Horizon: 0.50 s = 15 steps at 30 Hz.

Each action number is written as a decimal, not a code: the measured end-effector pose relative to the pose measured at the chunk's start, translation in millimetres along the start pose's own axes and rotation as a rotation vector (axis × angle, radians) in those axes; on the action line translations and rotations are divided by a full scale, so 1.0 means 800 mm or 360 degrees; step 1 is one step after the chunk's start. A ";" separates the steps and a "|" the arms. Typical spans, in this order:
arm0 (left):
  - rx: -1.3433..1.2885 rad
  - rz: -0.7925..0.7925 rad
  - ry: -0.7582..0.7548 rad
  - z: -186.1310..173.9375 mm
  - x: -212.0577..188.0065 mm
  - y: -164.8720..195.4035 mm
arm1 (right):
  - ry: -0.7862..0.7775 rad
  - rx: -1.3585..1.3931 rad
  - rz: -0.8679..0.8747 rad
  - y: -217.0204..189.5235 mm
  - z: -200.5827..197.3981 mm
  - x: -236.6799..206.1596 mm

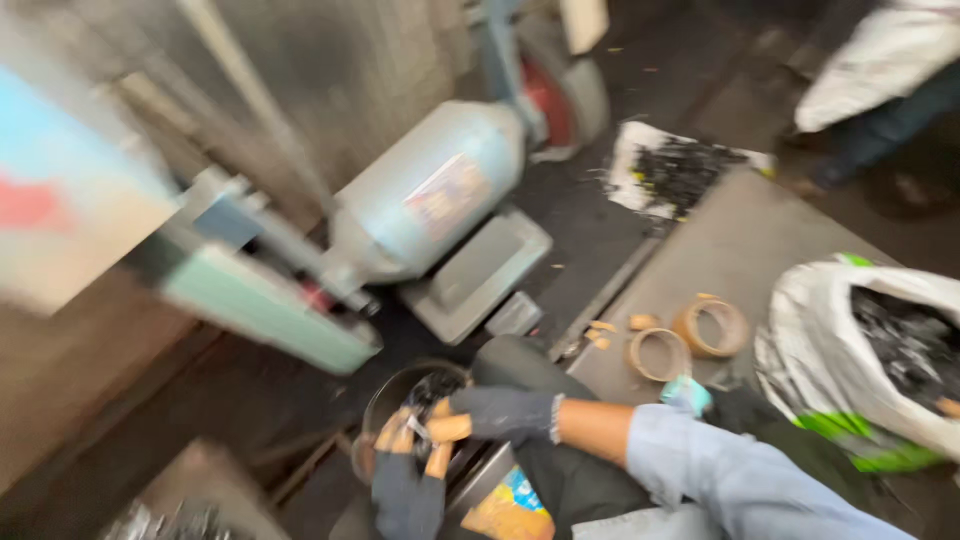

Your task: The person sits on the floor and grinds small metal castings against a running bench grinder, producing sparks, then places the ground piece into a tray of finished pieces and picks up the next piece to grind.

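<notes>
The two gloved hands (440,440) sit low in the near middle, right over a dark round bucket (385,405), so there is little room there. A big grey motor machine (430,200) blocks the way just behind them, and its flat base (480,275) sticks out toward the near side. On the right, a flat grey board (740,240) has open room in its far part. Two tape rings (690,340) lie on its near edge. A big white sack (860,360) full of black bits closes off the far right side. The picture is blurry.
</notes>
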<state>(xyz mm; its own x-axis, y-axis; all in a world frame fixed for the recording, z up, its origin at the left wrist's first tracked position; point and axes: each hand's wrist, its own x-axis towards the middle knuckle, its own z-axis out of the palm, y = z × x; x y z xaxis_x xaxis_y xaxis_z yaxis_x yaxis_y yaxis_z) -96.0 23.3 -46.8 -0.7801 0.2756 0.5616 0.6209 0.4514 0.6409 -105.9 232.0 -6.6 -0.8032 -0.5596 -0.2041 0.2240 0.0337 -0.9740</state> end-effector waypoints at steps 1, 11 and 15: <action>-0.0427 -0.0396 -0.0170 -0.006 0.008 -0.005 | -0.0081 0.0038 -0.0012 -0.008 -0.006 0.003; -0.1805 -0.1516 -0.0033 0.044 0.034 -0.162 | 0.0388 0.0223 0.0079 0.045 0.019 0.155; -0.1527 -0.1692 -0.0138 0.044 0.032 -0.177 | 0.0591 0.0116 0.0531 0.076 0.010 0.163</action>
<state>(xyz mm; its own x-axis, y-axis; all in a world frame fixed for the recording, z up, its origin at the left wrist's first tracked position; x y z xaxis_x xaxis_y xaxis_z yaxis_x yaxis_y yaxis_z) -206.3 -4.0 -141.5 -0.8790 0.2427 -0.4105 -0.4660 -0.2549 0.8473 -192.8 154.8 -91.7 -0.8206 -0.1954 -0.5371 0.5292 0.0953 -0.8431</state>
